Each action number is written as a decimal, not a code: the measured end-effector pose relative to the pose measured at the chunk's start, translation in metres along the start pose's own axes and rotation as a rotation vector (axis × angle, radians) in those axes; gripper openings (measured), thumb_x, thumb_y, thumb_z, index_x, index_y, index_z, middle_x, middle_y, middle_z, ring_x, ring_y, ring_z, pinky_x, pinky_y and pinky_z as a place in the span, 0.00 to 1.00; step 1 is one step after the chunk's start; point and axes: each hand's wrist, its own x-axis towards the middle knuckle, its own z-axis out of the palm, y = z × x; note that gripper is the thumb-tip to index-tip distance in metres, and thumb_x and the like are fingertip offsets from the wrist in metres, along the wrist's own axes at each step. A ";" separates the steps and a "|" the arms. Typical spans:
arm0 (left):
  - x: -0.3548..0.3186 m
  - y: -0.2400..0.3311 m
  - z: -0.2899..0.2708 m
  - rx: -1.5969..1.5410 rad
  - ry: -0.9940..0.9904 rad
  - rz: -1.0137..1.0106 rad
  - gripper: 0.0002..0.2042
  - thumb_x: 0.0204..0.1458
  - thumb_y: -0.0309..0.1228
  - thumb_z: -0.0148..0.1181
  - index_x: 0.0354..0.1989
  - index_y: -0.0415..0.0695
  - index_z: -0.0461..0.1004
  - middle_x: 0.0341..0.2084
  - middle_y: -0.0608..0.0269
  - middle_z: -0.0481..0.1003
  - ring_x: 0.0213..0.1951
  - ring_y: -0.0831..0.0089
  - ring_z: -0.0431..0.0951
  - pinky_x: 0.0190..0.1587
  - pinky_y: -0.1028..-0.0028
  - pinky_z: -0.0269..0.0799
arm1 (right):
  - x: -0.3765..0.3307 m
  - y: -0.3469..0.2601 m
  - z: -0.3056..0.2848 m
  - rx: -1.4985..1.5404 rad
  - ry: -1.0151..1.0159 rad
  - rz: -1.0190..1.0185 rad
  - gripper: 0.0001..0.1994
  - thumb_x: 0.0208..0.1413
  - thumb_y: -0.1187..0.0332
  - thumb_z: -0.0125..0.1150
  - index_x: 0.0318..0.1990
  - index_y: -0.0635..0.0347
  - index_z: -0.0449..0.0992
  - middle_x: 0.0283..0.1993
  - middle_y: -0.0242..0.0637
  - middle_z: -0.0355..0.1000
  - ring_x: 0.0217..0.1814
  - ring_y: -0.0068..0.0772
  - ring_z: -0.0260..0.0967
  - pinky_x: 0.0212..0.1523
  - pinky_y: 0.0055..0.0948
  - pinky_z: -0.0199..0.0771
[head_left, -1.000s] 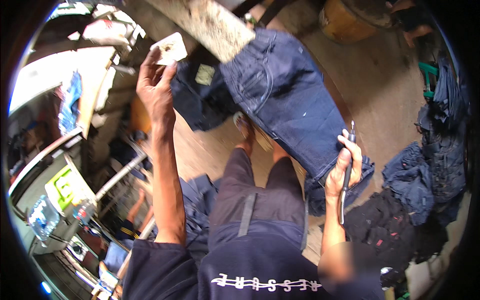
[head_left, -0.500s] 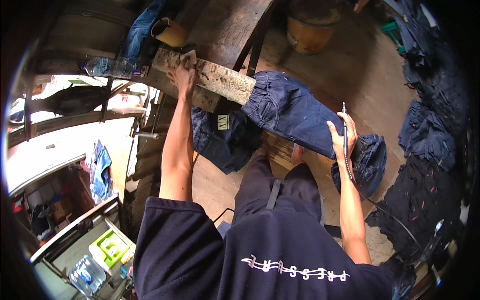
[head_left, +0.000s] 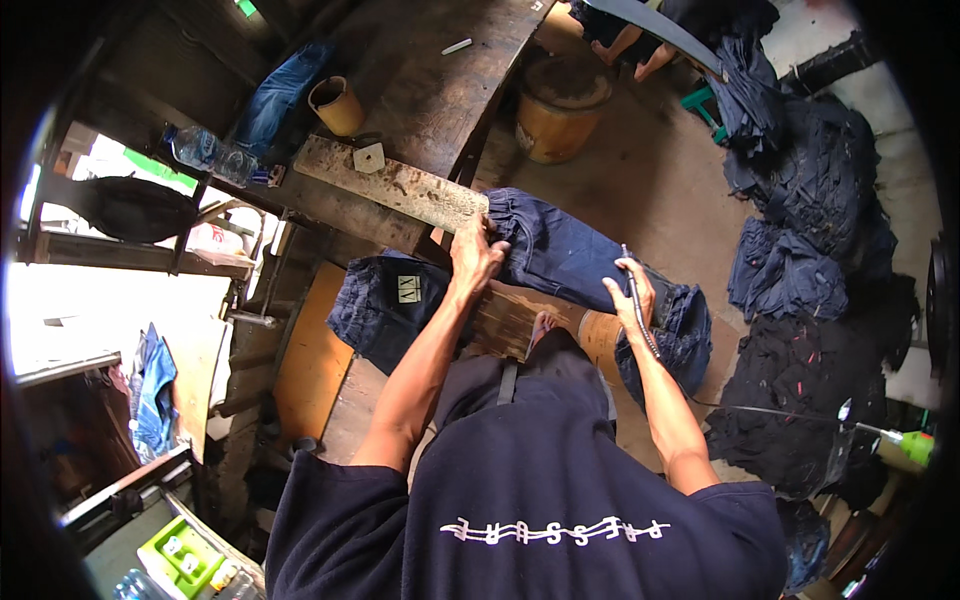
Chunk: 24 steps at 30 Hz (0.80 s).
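Observation:
A dark blue pair of jeans (head_left: 575, 255) is pulled over a long worn wooden board (head_left: 390, 183) that slants across the middle. My left hand (head_left: 474, 255) rests on the gathered hem end of the jeans where it meets the board. My right hand (head_left: 632, 297) lies on the jeans lower down and grips a thin rod-like tool (head_left: 640, 315) with a cable trailing off to the right. A small pale pad (head_left: 368, 157) sits on the board's upper end.
More dark jeans (head_left: 385, 305) hang below the board. Piles of dark garments (head_left: 815, 270) cover the floor at right. An orange tub (head_left: 560, 115), a brown cup (head_left: 335, 105) and a plastic bottle (head_left: 205, 155) stand near a dark bench (head_left: 430, 75). Another person's feet (head_left: 640, 50) show at top.
My left hand came down from the board's upper end onto the jeans' hem. The pale pad it held a second ago now lies on the board. The view has tilted downward.

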 end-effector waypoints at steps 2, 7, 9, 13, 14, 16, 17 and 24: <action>0.004 -0.009 -0.009 -0.018 -0.052 0.041 0.17 0.50 0.29 0.77 0.45 0.41 0.78 0.35 0.45 0.80 0.40 0.48 0.84 0.44 0.57 0.78 | 0.004 -0.003 0.007 -0.022 -0.035 -0.019 0.25 0.52 0.73 0.82 0.59 0.57 0.81 0.55 0.43 0.83 0.60 0.45 0.82 0.63 0.38 0.79; -0.024 -0.004 -0.016 0.046 0.334 -0.119 0.24 0.56 0.38 0.78 0.56 0.40 0.78 0.33 0.50 0.81 0.39 0.51 0.84 0.46 0.57 0.80 | 0.013 -0.011 0.025 -0.032 -0.096 -0.093 0.23 0.52 0.72 0.81 0.56 0.56 0.82 0.58 0.47 0.82 0.64 0.52 0.79 0.67 0.44 0.76; -0.035 0.002 -0.015 -0.082 0.143 -0.403 0.22 0.55 0.39 0.78 0.53 0.41 0.80 0.32 0.51 0.85 0.37 0.57 0.87 0.44 0.58 0.81 | 0.016 -0.008 0.024 -0.060 -0.100 -0.145 0.22 0.52 0.70 0.81 0.56 0.56 0.82 0.59 0.47 0.82 0.67 0.53 0.77 0.70 0.46 0.73; -0.037 0.000 -0.008 0.048 0.321 -0.250 0.13 0.55 0.33 0.76 0.42 0.39 0.80 0.32 0.49 0.85 0.36 0.58 0.87 0.42 0.58 0.80 | 0.021 0.003 0.014 -0.049 -0.137 -0.184 0.23 0.53 0.69 0.82 0.56 0.55 0.83 0.59 0.45 0.83 0.64 0.51 0.79 0.68 0.46 0.74; -0.032 -0.005 -0.008 0.123 0.320 -0.217 0.11 0.57 0.32 0.74 0.41 0.40 0.78 0.32 0.46 0.85 0.36 0.53 0.87 0.43 0.58 0.80 | 0.023 0.004 0.015 -0.039 -0.132 -0.221 0.22 0.52 0.68 0.82 0.55 0.54 0.83 0.58 0.44 0.83 0.64 0.51 0.79 0.68 0.46 0.74; -0.017 -0.017 -0.011 0.176 0.354 -0.145 0.10 0.57 0.29 0.71 0.40 0.39 0.77 0.30 0.43 0.83 0.36 0.45 0.86 0.42 0.55 0.80 | 0.026 0.000 0.025 -0.031 -0.116 -0.266 0.21 0.52 0.68 0.82 0.54 0.53 0.84 0.57 0.42 0.84 0.64 0.49 0.79 0.67 0.46 0.73; -0.006 -0.024 -0.017 0.249 0.476 -0.099 0.09 0.58 0.29 0.70 0.41 0.40 0.77 0.31 0.42 0.83 0.37 0.44 0.86 0.42 0.54 0.80 | 0.028 -0.004 0.035 -0.024 -0.120 -0.299 0.20 0.52 0.67 0.82 0.53 0.52 0.85 0.54 0.40 0.85 0.65 0.46 0.80 0.66 0.45 0.72; 0.013 0.017 -0.015 -0.021 0.913 -0.287 0.17 0.70 0.35 0.64 0.60 0.39 0.75 0.36 0.50 0.85 0.34 0.59 0.85 0.44 0.61 0.81 | 0.055 -0.006 0.056 0.137 -0.288 -0.422 0.16 0.54 0.66 0.80 0.51 0.47 0.87 0.52 0.32 0.86 0.67 0.41 0.79 0.70 0.48 0.61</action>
